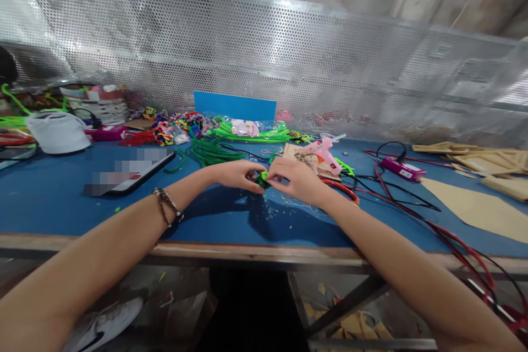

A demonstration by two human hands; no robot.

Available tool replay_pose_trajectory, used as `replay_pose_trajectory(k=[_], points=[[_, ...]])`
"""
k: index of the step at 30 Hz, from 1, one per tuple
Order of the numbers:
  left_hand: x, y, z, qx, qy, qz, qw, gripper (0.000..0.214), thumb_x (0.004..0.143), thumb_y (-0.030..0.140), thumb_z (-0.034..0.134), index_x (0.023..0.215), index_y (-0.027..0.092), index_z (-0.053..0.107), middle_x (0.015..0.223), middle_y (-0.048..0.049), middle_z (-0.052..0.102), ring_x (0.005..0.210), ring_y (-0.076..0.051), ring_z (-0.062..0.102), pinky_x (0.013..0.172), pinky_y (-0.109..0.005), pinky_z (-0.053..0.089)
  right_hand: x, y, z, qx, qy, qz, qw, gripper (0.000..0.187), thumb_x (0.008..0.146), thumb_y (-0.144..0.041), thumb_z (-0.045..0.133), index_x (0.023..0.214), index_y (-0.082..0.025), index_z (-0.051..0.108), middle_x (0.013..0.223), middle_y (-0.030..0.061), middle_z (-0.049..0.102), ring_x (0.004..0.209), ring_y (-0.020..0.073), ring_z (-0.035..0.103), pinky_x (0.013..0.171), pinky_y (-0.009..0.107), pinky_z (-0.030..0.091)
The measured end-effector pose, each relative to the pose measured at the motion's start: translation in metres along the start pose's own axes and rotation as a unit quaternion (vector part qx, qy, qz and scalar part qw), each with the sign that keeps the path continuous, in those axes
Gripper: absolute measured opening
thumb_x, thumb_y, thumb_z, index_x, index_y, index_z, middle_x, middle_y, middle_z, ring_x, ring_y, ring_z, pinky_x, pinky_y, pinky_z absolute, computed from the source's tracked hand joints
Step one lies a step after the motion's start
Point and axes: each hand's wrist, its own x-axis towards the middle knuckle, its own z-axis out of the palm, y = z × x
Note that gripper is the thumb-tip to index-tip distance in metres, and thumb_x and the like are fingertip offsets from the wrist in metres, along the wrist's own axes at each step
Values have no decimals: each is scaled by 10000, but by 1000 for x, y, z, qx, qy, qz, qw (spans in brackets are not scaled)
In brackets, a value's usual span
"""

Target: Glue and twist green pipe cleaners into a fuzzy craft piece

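My left hand [238, 174] and my right hand [300, 180] meet over the middle of the blue table. Between their fingertips is a small green pipe-cleaner piece [261, 180], dark green with a bright green part; its exact shape is hard to make out. Left fingers grip it from one side, while the right thumb and forefinger pinch the bright part. Just behind my hands lies a bunch of dark green pipe cleaners [212, 151]. A pink glue gun [324, 154] rests on a cardboard piece behind my right hand.
A tablet-like device [130, 170] lies at left, near a white container [58, 132]. Bright green pipe cleaners [268, 133] lie at the back before a blue board [235, 105]. Cables and a purple power strip [402, 169] are at right, beside brown paper [474, 206].
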Motion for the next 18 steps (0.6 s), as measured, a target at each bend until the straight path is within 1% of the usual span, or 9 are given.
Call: replay_pose_trajectory(k=[4, 6, 9, 11, 15, 18], points=[[0, 0, 0, 1, 3, 6, 1000, 317, 663, 323, 557, 927, 147, 534, 672, 37, 474, 576, -79, 401, 534, -164, 302, -1, 0, 1, 4, -29, 2, 1000, 100, 759, -162, 473, 720, -148, 564, 750, 43, 556, 711, 116, 509, 659, 240, 415], [-1, 0, -1, 10, 4, -3, 1000, 303, 670, 339, 548, 897, 140, 533, 649, 41, 462, 567, -80, 397, 531, -168, 301, 0, -1, -2, 9, -29, 13, 999, 95, 755, -166, 475, 731, -151, 566, 761, 41, 556, 708, 112, 510, 657, 237, 417], [-1, 0, -1, 18, 8, -23, 1000, 335, 662, 367, 547, 897, 129, 523, 620, 44, 442, 561, -87, 397, 518, -176, 300, 1, -1, -5, 7, 9, 38, 999, 84, 745, -186, 486, 777, -147, 553, 721, 25, 551, 655, 103, 504, 631, 237, 423], [0, 0, -1, 14, 7, -29, 999, 360, 657, 367, 546, 922, 124, 517, 618, 42, 445, 563, -92, 404, 515, -180, 303, 1, 0, -6, 3, 27, 39, 999, 110, 752, -188, 479, 824, -146, 550, 724, 23, 561, 663, 105, 512, 646, 246, 429], [0, 0, 0, 2, 0, -21, 1000, 340, 666, 350, 535, 922, 127, 518, 635, 40, 453, 568, -88, 402, 520, -176, 307, 0, 4, -1, -15, -8, 5, 1000, 164, 791, -181, 433, 864, -165, 579, 843, 47, 581, 779, 122, 529, 721, 274, 432], [0, -1, -1, 2, 0, -20, 1000, 316, 671, 357, 527, 887, 127, 528, 610, 45, 424, 546, -84, 373, 499, -176, 292, -2, 3, 0, -66, -42, -9, 997, 193, 799, -197, 421, 859, -154, 600, 892, 76, 564, 806, 149, 522, 726, 300, 435]])
